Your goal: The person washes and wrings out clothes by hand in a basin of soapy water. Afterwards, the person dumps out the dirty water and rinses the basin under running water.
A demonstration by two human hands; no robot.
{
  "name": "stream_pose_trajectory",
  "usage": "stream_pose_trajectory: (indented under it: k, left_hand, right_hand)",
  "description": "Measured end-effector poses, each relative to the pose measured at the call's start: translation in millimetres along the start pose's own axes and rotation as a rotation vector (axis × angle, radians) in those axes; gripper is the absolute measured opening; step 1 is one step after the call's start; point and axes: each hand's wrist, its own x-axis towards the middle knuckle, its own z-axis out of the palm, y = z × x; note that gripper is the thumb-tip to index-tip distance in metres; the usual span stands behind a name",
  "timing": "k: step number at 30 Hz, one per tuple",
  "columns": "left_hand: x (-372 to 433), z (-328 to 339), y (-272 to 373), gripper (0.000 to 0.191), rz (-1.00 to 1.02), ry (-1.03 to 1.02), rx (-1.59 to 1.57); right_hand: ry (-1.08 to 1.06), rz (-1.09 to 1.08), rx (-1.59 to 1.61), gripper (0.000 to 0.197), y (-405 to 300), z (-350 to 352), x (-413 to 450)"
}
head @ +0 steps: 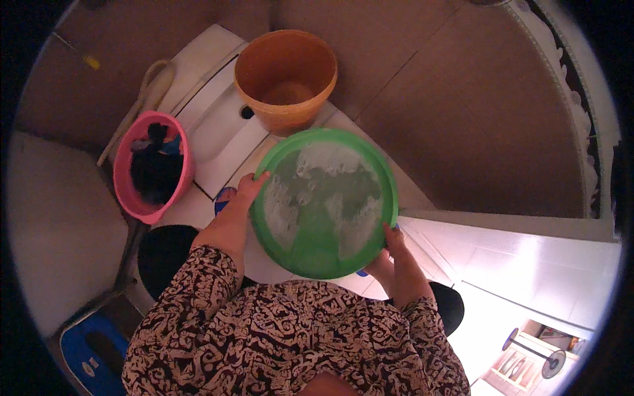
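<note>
Both my hands grip a round green plastic basin [319,270] in front of my body. My left hand [251,185] has its rim at the left side, thumb on top. At the lower right side my right hand [395,238] grips the rim, its fingers mostly hidden beneath. Whitish foam patches [354,208] cover part of the basin's inside; how much liquid is in it I cannot tell. Just beyond the basin stands an orange-brown plastic bucket [285,111], its visible inside bare. Left of my left hand is a pink plastic tub [122,180] with dark wet-looking cloth [156,173] inside.
A white ceramic floor fixture [215,131] with a dark drain hole [246,112] lies between tub and bucket. A pale hose [133,111] leans by the brown tiled wall [396,74]. A blue object [94,341] is at lower left, a barbell [535,351] at lower right.
</note>
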Motion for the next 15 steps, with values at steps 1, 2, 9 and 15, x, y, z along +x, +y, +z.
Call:
stream_pose_trajectory:
  k: [1,2,9,15]
  left_hand:
    - [4,-3,-6,0.062,0.065,-0.041,-0.005]
    - [8,-5,-12,0.057,0.131,-0.081,-0.01]
    - [25,-11,-11,0.037,0.225,-0.142,-0.258]
    - [-4,-15,-10,0.029,0.33,-0.074,-0.259]
  right_hand:
    - [0.068,0.013,0.251,0.037,-6,2,-4]
    - [0.106,-0.011,0.168,0.034,-13,6,-1]
    - [0.378,-0.044,0.193,0.046,-30,22,-9]
    - [0.369,-0.078,0.146,0.035,-48,17,-49]
